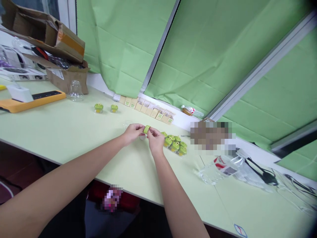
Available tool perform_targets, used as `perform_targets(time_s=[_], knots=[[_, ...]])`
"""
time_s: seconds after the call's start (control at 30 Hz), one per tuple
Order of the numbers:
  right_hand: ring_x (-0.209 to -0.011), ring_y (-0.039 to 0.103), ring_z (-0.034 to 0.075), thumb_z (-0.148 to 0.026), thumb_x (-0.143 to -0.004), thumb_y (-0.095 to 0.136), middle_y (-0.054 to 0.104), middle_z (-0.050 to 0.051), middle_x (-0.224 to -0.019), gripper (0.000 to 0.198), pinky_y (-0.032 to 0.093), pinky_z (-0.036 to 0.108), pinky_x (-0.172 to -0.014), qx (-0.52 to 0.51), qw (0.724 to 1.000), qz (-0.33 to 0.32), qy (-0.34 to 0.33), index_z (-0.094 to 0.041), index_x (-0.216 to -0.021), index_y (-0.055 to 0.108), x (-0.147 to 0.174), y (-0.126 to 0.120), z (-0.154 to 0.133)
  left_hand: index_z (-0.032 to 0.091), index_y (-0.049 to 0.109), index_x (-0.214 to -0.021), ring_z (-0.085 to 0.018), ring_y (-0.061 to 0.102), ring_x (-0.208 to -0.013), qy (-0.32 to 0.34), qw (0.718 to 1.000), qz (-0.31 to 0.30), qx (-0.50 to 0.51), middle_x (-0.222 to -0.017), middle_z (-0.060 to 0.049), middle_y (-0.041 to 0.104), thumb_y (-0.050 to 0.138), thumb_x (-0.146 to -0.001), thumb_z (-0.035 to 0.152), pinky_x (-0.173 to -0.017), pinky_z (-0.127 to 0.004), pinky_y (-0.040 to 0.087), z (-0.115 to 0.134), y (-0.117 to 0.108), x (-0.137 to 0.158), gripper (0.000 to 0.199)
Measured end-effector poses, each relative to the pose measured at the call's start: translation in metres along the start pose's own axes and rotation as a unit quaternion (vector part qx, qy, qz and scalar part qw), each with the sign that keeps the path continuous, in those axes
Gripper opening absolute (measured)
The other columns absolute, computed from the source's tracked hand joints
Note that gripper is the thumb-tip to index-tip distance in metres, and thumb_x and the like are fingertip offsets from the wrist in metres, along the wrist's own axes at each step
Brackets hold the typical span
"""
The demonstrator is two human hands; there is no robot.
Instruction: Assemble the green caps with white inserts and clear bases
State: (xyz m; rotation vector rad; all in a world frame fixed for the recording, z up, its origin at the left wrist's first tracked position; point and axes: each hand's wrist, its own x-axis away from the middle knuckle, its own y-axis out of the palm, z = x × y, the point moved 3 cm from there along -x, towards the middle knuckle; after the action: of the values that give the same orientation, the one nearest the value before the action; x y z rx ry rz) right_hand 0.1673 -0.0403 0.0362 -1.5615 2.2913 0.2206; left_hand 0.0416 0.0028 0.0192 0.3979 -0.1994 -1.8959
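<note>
Both my hands meet over the middle of the table, pinching a small green lid (pixel 147 129) tipped on its side. My left hand (pixel 134 133) has its fingertips on the lid's left side. The fingers of my right hand (pixel 156 140) close on its right side. Just below the lid a small clear piece (pixel 143 136) shows; whether it is joined to the lid I cannot tell. To the right of my right hand stand several small clear containers with green lids (pixel 175 145). Two more, a left container (pixel 98 108) and a right container (pixel 114 108), stand apart on the left.
A row of small cardboard boxes (pixel 146 107) lines the wall side. Clear plastic bottles (pixel 210 172) lie to the right, near black cables (pixel 268 178). An orange device (pixel 47 98), a clear dome (pixel 75 91) and cardboard cartons (pixel 66 76) occupy the left.
</note>
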Motion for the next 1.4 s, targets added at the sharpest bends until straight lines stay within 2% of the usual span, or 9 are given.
perform_targets(time_s=[0.2,0.27,0.43,0.73,0.87,1.1,1.27,1.33,1.4], knots=[[-0.067,0.066,0.015,-0.046,-0.078,0.068,0.073,0.009,-0.102,0.044,0.053,0.026,-0.053,0.003,1.0,0.007,-0.006,-0.017,-0.111,0.068,0.003,0.001,-0.005,0.014,0.064,-0.083,-0.018,0.063,-0.081,0.026,0.999,0.021,-0.033,-0.086,-0.006,0.067,0.073,-0.078,0.041,-0.077,-0.035,0.055,0.001,-0.001,-0.003,0.028],[-0.071,0.068,0.016,-0.047,-0.075,0.071,0.07,0.01,-0.107,0.048,0.053,0.025,-0.052,-0.013,1.0,0.011,0.021,-0.018,-0.113,0.065,0.001,0.0,-0.004,0.015,0.063,-0.084,-0.018,0.063,-0.079,0.031,0.999,0.008,-0.042,-0.086,-0.005,0.066,0.071,-0.079,0.041,-0.073,-0.034,0.054,0.002,-0.001,-0.003,0.028],[-0.071,0.068,0.015,-0.048,-0.075,0.072,0.071,0.007,-0.093,0.037,0.058,0.03,-0.064,-0.14,0.976,-0.12,0.12,-0.017,-0.095,0.066,-0.001,0.005,0.001,0.016,0.062,-0.083,-0.017,0.06,-0.072,0.047,0.995,-0.002,-0.094,-0.079,-0.003,0.064,0.068,-0.079,0.041,-0.065,-0.03,0.05,0.004,-0.002,-0.002,0.026],[-0.064,0.064,0.01,-0.036,-0.065,0.085,0.07,0.002,-0.08,0.035,0.055,0.022,-0.064,-0.205,0.957,-0.143,0.146,-0.017,-0.085,0.065,0.001,0.006,0.003,0.016,0.062,-0.082,-0.014,0.056,-0.067,0.022,0.988,0.011,-0.15,-0.076,-0.001,0.064,0.059,-0.077,0.026,-0.063,-0.027,0.043,0.002,-0.007,-0.006,0.011],[-0.063,0.063,0.01,-0.035,-0.067,0.083,0.068,-0.001,-0.078,0.031,0.054,0.022,-0.06,-0.2,0.963,-0.147,0.104,-0.019,-0.081,0.061,0.001,0.006,0.002,0.015,0.063,-0.083,-0.014,0.057,-0.067,-0.003,0.986,0.018,-0.168,-0.078,-0.002,0.065,0.057,-0.078,0.023,-0.063,-0.027,0.043,0.005,-0.005,-0.004,0.011],[-0.061,0.063,0.01,-0.035,-0.07,0.081,0.069,-0.003,-0.08,0.034,0.055,0.024,-0.06,-0.199,0.965,-0.139,0.096,-0.022,-0.093,0.06,-0.001,0.004,0.0,0.016,0.067,-0.088,-0.016,0.062,-0.073,-0.049,0.998,-0.039,-0.032,-0.08,-0.004,0.066,0.069,-0.077,0.041,-0.067,-0.028,0.046,0.012,0.0,0.005,0.028],[-0.054,0.059,0.01,-0.04,-0.07,0.08,0.066,-0.005,-0.071,0.044,0.053,0.025,-0.056,-0.142,0.979,-0.108,0.094,-0.025,-0.102,0.054,-0.001,0.002,-0.001,0.016,0.072,-0.094,-0.016,0.061,-0.075,-0.1,0.988,-0.095,0.073,-0.087,-0.008,0.068,0.075,-0.073,0.05,-0.064,-0.026,0.044,0.008,0.004,0.008,0.04],[-0.052,0.056,0.011,-0.045,-0.072,0.077,0.063,-0.005,-0.066,0.043,0.051,0.024,-0.052,-0.091,0.988,-0.092,0.083,-0.025,-0.103,0.054,-0.001,0.001,-0.002,0.015,0.074,-0.091,-0.015,0.06,-0.074,-0.091,0.99,-0.08,0.077,-0.087,-0.008,0.068,0.078,-0.07,0.049,-0.063,-0.026,0.043,0.006,0.002,0.005,0.04],[-0.055,0.057,0.013,-0.052,-0.076,0.07,0.062,-0.003,-0.069,0.041,0.048,0.024,-0.048,-0.036,0.994,-0.078,0.071,-0.024,-0.103,0.056,-0.003,-0.001,-0.001,0.015,0.075,-0.089,-0.014,0.058,-0.073,-0.068,0.996,-0.02,0.063,-0.089,-0.008,0.068,0.079,-0.068,0.046,-0.063,-0.026,0.043,0.003,-0.005,-0.001,0.038]])
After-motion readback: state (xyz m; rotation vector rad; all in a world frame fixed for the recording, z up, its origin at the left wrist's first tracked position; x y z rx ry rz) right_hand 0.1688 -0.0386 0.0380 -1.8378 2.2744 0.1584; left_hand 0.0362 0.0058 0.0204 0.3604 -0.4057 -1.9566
